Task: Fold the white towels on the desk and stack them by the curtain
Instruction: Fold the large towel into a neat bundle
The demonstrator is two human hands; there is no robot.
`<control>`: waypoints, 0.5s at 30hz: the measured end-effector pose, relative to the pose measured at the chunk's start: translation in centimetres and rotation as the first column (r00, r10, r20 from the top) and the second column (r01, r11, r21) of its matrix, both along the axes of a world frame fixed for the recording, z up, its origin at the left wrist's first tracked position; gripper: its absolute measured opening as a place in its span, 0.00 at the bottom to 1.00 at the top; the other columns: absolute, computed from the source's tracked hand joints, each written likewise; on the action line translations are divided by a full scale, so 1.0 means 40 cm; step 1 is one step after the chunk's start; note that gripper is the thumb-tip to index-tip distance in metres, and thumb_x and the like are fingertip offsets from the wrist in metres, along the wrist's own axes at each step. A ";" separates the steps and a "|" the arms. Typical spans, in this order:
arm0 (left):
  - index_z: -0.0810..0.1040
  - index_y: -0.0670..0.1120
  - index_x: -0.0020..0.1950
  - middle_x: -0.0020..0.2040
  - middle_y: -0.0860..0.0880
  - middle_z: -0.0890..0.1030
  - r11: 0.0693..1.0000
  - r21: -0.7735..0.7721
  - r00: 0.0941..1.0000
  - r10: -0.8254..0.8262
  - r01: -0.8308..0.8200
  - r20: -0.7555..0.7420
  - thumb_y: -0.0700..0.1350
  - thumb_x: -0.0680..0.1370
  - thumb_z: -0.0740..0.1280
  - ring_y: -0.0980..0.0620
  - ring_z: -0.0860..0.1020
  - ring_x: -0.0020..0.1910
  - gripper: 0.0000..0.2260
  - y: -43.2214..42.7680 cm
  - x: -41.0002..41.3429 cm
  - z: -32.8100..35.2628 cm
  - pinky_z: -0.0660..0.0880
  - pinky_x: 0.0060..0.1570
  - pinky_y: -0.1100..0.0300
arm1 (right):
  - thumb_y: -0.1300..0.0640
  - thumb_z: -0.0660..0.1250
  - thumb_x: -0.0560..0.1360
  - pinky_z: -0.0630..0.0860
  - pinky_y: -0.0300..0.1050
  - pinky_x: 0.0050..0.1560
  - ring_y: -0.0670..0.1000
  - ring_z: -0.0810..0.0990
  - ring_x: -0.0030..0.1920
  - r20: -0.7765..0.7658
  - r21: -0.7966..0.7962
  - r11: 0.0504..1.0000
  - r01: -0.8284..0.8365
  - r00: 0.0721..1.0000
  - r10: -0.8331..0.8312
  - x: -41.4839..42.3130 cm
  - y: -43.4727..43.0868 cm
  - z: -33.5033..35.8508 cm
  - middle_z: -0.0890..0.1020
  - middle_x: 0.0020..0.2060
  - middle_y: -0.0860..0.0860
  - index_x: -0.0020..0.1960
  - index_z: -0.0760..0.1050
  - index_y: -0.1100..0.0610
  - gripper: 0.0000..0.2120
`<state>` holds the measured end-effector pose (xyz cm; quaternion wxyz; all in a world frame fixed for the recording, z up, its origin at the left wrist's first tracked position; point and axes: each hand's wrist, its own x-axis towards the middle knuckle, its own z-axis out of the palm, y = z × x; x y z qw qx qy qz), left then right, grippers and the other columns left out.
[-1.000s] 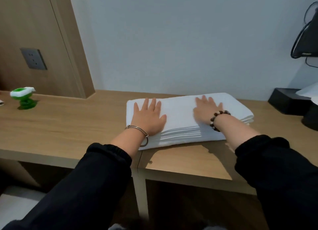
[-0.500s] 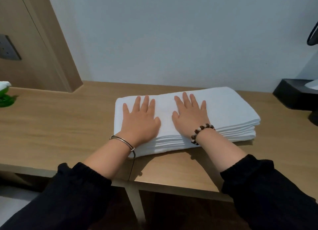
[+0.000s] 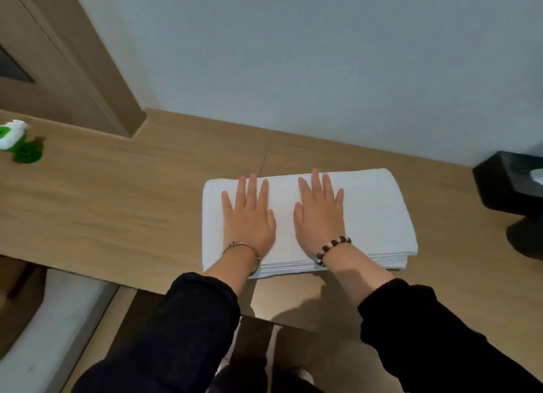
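A folded stack of white towels (image 3: 379,213) lies on the wooden desk (image 3: 117,204), near the front edge and right of centre. My left hand (image 3: 248,216) rests flat on the left part of the top towel, fingers straight and spread, a metal bangle on the wrist. Beside it my right hand (image 3: 318,216) lies flat on the middle of the stack, fingers straight, a bead bracelet on the wrist. Both palms press on the cloth. No curtain is in view.
A green and white object (image 3: 17,142) stands at the desk's far left. A black box (image 3: 505,184) with white tissue sits at the right edge. A wood wall panel (image 3: 67,57) rises at back left, and a pale wall runs behind the desk.
My right hand has slid leftward over the stack, close to my left hand. The view has tilted down and moved nearer to the desk.
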<state>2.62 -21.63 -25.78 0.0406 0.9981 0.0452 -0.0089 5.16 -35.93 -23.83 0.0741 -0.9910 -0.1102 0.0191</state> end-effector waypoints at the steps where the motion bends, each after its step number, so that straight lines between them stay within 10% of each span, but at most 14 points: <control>1: 0.40 0.48 0.77 0.78 0.48 0.41 1.000 0.001 1.000 -0.001 0.001 -0.008 0.52 0.79 0.42 0.47 0.38 0.76 0.27 0.000 0.001 -0.002 0.38 0.70 0.41 | 0.50 0.47 0.81 0.42 0.59 0.73 0.55 0.43 0.76 -0.003 -0.026 0.999 -0.040 0.999 0.040 0.017 0.008 0.005 0.47 0.77 0.53 0.77 0.49 0.51 0.25; 15: 0.37 0.54 0.76 0.78 0.50 0.40 0.963 0.047 0.962 0.267 -0.265 -0.063 0.58 0.80 0.43 0.43 0.40 0.76 0.27 0.053 -0.068 -0.007 0.48 0.71 0.39 | 0.44 0.39 0.79 0.41 0.62 0.72 0.53 0.39 0.76 -0.045 -0.122 0.986 0.114 0.992 -0.120 -0.005 -0.134 -0.059 0.40 0.77 0.51 0.77 0.38 0.49 0.28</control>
